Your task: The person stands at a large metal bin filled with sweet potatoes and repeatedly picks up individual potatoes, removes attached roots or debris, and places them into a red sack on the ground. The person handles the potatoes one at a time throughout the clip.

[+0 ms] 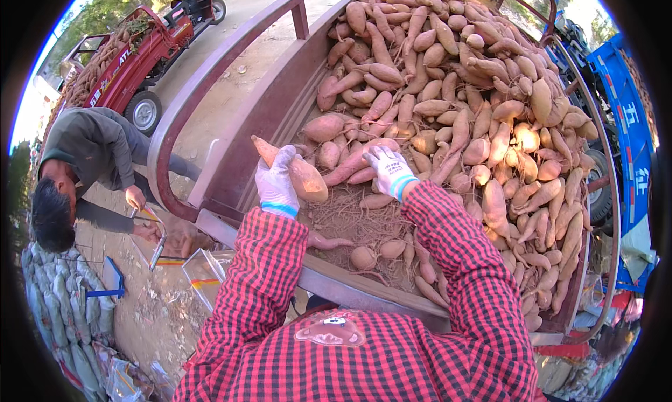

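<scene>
Before me a metal cart bed (252, 113) with a rail around it holds a large heap of sweet potatoes (446, 87). My left hand (276, 181), in a white glove, grips a large orange-brown sweet potato (308, 180) near the bed's left side. To its right, my gloved right hand (387, 168) rests on the upper end of a long reddish sweet potato (354, 163) at the heap's near edge; whether its fingers close around it is unclear. Thin roots and soil (341, 207) cover the bed floor below my hands, with several smaller sweet potatoes (363, 257) lying near the front edge.
At left a person (94, 155) bends over a frame with a clear bag (149, 236); another clear bag (205, 276) is close to the cart. Filled bags (68, 297) stack at lower left. A red loaded tricycle (121, 76) and a blue truck (630, 123) stand beyond the rails.
</scene>
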`<move>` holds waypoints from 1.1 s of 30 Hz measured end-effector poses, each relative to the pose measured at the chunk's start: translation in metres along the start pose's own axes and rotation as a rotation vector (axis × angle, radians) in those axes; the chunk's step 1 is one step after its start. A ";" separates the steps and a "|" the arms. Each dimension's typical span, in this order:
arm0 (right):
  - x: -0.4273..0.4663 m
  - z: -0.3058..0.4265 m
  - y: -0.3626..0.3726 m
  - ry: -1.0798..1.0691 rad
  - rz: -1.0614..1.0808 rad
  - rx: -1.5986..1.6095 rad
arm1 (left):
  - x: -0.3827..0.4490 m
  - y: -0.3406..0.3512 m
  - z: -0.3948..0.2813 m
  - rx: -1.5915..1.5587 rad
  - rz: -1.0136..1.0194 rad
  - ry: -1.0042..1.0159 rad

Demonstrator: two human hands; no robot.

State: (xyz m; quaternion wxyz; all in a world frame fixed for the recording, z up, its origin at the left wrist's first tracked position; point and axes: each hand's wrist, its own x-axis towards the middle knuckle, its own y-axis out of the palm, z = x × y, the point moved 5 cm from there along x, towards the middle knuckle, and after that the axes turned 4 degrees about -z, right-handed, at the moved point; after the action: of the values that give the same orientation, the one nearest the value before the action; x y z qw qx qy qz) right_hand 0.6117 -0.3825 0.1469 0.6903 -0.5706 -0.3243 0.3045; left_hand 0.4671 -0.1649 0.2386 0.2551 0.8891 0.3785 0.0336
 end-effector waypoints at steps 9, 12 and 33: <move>0.084 -0.017 0.023 0.111 0.600 -0.262 | -0.005 0.002 0.026 -0.165 0.098 -0.324; 0.050 -0.012 0.015 0.157 0.415 -0.032 | -0.008 0.010 0.033 -0.281 0.297 -0.448; -0.143 0.114 -0.145 0.248 -0.544 0.192 | -0.112 0.091 0.010 -0.440 0.851 -0.885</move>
State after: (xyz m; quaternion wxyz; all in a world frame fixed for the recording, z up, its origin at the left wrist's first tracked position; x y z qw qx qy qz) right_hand 0.4420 -0.4514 0.2912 0.8316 -0.4277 -0.3482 0.0660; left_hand 0.4498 -0.2992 0.2880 0.5273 0.8182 -0.1631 -0.1608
